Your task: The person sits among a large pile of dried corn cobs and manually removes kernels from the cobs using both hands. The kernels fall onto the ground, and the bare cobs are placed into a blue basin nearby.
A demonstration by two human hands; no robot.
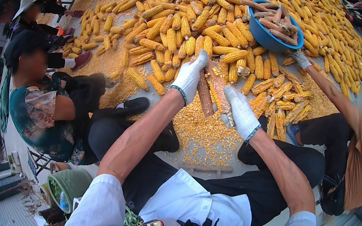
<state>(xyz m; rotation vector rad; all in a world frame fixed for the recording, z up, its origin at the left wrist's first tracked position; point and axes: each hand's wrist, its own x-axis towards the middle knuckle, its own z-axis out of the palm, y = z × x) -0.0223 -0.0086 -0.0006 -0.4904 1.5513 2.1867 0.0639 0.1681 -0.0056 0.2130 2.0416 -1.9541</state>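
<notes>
In white gloves, my left hand [189,77] is closed around the upper part of a stripped reddish-brown cob [204,98], which slants down toward me. Pressed alongside it is a partly shelled ear of corn [216,90] with rows of yellow kernels and pale bare patches. My right hand [237,108] grips that ear at its lower right side, fingers wrapped around it. Loose kernels [205,140] lie scattered on the ground beneath both hands, between my bent legs.
A large heap of corn ears [174,8] lies ahead. A blue tub [268,39] of bare cobs sits upper right, a co-worker's gloved hand [302,60] near it. Other people sit close on both sides [44,110]. A green container [70,185] stands at my lower left.
</notes>
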